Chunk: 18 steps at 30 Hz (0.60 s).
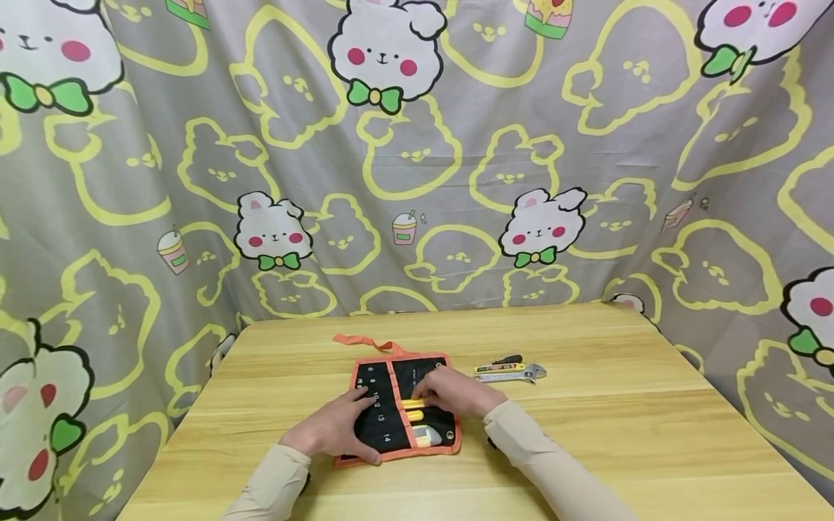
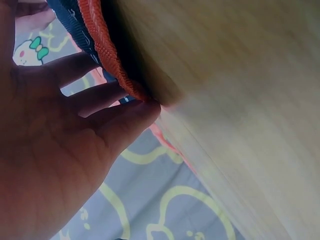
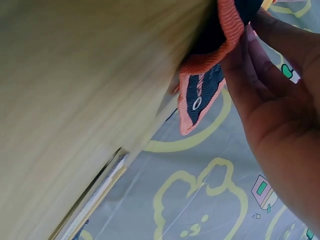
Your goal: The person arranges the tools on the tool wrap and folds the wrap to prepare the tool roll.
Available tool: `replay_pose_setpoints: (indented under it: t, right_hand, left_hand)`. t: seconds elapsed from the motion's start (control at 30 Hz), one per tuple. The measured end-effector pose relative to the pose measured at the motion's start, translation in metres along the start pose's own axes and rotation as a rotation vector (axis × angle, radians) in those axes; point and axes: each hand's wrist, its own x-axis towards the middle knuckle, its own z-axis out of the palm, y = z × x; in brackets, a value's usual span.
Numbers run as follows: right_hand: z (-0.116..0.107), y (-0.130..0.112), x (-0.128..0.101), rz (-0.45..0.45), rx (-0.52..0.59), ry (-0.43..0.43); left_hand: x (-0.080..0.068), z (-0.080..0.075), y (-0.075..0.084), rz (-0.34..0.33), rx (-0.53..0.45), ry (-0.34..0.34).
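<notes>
A black tool pouch (image 1: 378, 427) with orange trim lies unfolded on the table, white size numbers printed on its left panel. My left hand (image 1: 335, 423) rests on that panel with spread fingers; in the left wrist view its thumb (image 2: 135, 122) touches the orange edge. Over the right panel, my right hand (image 1: 449, 391) pinches a yellow-handled tool (image 1: 412, 404) lying in a pocket; its far end is hidden under the fingers. Just below sit a second yellow handle (image 1: 415, 416) and a grey-and-yellow tool (image 1: 426, 435), both tucked into the pouch.
To the right of the pouch lie an adjustable wrench (image 1: 521, 374), a yellow-and-black tool (image 1: 498, 368) and a dark-handled screwdriver (image 1: 511, 359), close together. An orange strap (image 1: 368, 341) trails from the pouch's far edge. Patterned curtains (image 1: 417, 253) surround the wooden table (image 1: 619, 434).
</notes>
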Motion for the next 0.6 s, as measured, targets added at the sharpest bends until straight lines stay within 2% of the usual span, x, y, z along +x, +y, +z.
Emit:
replay_pose_setpoints:
  t: [0.2,0.43,0.6]
  right_hand:
    - [0.0005,-0.0015,0.0036,0.025,0.006,-0.002]
    - [-0.0006,-0.0029,0.0065,0.003,0.012,-0.017]
    - [-0.0012,-0.0059,0.0095,-0.004,-0.027,-0.027]
  left_hand:
    - [0.0006,-0.0005,0.0012,0.000,0.003,-0.001]
    - [0.0019,0.0004,0.0013,-0.003,0.011,-0.001]
    - [0.0019,0.0007,0.0012,-0.010,0.011,0.006]
